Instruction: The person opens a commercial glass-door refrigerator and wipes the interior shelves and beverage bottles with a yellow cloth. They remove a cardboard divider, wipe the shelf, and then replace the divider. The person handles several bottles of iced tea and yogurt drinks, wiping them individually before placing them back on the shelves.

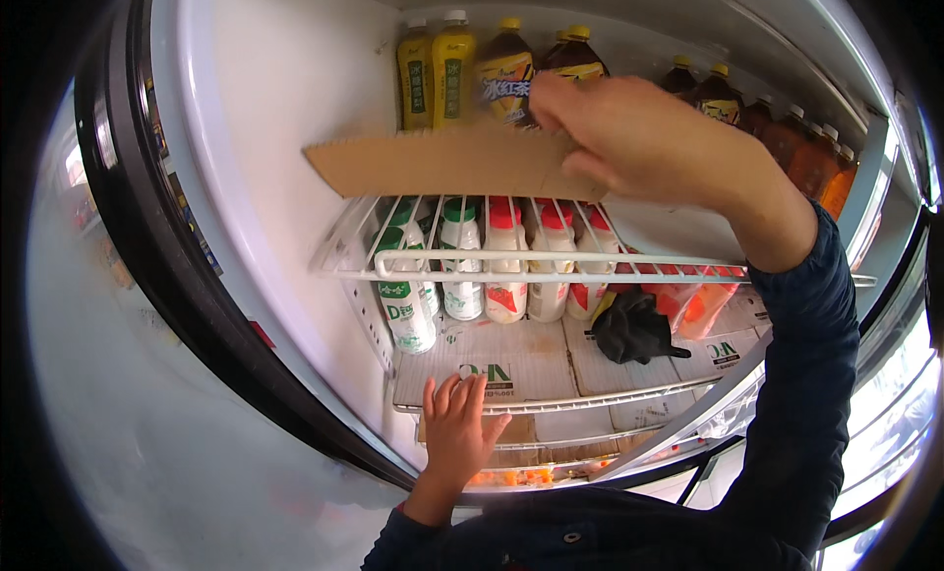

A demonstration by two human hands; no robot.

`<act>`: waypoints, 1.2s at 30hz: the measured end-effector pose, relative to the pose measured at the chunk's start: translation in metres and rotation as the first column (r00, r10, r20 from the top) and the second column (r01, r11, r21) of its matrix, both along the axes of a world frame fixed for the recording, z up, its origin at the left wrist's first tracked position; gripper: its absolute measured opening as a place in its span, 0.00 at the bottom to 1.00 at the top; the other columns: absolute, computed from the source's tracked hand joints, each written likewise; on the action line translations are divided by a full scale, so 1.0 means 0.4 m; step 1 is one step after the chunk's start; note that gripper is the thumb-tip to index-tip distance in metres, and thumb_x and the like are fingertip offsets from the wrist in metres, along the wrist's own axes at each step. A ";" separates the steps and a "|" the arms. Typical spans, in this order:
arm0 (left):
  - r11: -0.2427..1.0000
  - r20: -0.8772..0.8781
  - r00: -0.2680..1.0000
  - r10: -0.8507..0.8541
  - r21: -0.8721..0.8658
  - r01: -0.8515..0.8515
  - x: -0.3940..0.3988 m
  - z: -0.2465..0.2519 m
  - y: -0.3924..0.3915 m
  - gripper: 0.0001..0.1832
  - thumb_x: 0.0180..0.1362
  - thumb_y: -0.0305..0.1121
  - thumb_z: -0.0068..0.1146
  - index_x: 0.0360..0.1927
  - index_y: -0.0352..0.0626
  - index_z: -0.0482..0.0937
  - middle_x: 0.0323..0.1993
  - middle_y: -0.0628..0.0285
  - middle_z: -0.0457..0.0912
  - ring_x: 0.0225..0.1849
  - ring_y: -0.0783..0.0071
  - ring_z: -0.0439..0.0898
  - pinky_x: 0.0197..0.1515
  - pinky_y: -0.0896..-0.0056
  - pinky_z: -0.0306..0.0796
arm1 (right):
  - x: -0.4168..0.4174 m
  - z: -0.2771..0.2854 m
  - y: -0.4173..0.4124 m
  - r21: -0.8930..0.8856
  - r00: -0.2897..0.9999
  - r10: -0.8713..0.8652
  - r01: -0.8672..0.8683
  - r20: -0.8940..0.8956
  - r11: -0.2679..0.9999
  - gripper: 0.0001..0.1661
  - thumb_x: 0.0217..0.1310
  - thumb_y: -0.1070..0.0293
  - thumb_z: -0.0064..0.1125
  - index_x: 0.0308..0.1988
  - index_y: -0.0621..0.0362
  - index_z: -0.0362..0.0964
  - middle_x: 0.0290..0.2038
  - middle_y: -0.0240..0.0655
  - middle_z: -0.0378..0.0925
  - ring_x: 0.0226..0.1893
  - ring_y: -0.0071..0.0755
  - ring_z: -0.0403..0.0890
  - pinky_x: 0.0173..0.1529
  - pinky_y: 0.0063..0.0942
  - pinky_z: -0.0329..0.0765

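My right hand (627, 139) reaches across the upper shelf of a drinks fridge, its fingertips blurred. They overlap the right side of a dark iced-tea bottle (507, 77) with a yellow cap; whether they grip it cannot be told. Under this hand lies a brown cardboard sheet (450, 165) on the white wire shelf (546, 267). Lower down, my left hand (459, 431) has its thumb apart from its fingers and holds nothing. Its fingertips overlap the front edge of the cardboard-lined shelf below (531, 350); contact is unclear.
Yellow drink bottles (452, 69) stand at the back left, amber bottles (804, 150) at the right. White bottles with green caps (461, 261) and red caps (507, 268) fill the middle shelf, beside a crumpled black plastic bag (638, 327). A black-edged door frame (140, 202) borders the left.
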State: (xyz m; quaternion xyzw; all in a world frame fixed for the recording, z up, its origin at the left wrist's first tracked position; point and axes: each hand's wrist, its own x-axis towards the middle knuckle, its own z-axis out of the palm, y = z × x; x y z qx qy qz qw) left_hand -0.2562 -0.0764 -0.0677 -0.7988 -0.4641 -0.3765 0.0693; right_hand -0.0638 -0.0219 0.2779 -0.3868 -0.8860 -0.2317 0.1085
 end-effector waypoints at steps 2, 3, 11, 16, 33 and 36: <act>1.000 -0.001 1.000 -0.006 0.001 0.006 0.001 0.000 0.001 0.31 0.59 0.50 0.52 0.57 0.35 0.69 0.52 0.53 0.74 0.58 0.52 0.67 0.67 0.40 0.45 | 0.015 -0.002 -0.018 -0.128 0.987 0.154 -0.149 0.035 0.981 0.18 0.52 0.67 0.61 0.39 0.60 0.62 0.29 0.49 0.74 0.33 0.58 0.76 0.35 0.45 0.71; 1.000 -0.001 1.000 -0.004 0.004 0.004 0.000 -0.003 0.003 0.31 0.59 0.50 0.52 0.57 0.35 0.69 0.52 0.52 0.74 0.58 0.51 0.67 0.67 0.40 0.45 | 0.019 -0.005 -0.025 -0.195 0.970 0.237 -0.224 0.047 0.955 0.18 0.54 0.65 0.60 0.40 0.62 0.64 0.29 0.50 0.75 0.33 0.58 0.77 0.35 0.46 0.72; 1.000 -0.001 1.000 0.000 -0.015 0.000 0.000 0.005 -0.006 0.32 0.58 0.51 0.53 0.58 0.35 0.68 0.52 0.51 0.74 0.58 0.51 0.67 0.67 0.39 0.45 | 0.048 -0.059 -0.051 -0.271 0.876 0.481 -0.468 -0.021 0.841 0.17 0.64 0.58 0.51 0.31 0.62 0.68 0.26 0.47 0.73 0.31 0.55 0.75 0.35 0.44 0.71; 1.000 -0.013 1.000 0.011 -0.027 -0.011 0.001 0.004 -0.006 0.32 0.58 0.51 0.54 0.58 0.36 0.68 0.52 0.52 0.74 0.58 0.52 0.67 0.67 0.39 0.45 | 0.053 -0.065 -0.053 -0.407 0.917 0.394 -0.383 -0.060 0.829 0.20 0.60 0.56 0.56 0.37 0.64 0.71 0.27 0.47 0.75 0.30 0.51 0.76 0.34 0.39 0.73; 1.000 -0.003 1.000 0.006 -0.023 -0.006 0.003 0.006 -0.002 0.32 0.57 0.50 0.55 0.58 0.36 0.68 0.53 0.53 0.74 0.58 0.53 0.66 0.67 0.40 0.45 | 0.144 0.045 0.092 -0.485 1.000 -0.026 0.023 0.001 0.874 0.18 0.66 0.67 0.49 0.53 0.63 0.70 0.45 0.45 0.77 0.47 0.42 0.76 0.53 0.34 0.72; 1.000 -0.008 1.000 0.004 -0.018 -0.004 0.001 0.000 0.001 0.32 0.57 0.51 0.54 0.58 0.36 0.68 0.53 0.53 0.74 0.58 0.52 0.66 0.67 0.40 0.45 | 0.153 0.000 0.144 -0.551 0.999 -0.026 0.046 0.044 0.833 0.20 0.63 0.75 0.44 0.55 0.60 0.70 0.51 0.47 0.73 0.53 0.46 0.72 0.58 0.34 0.68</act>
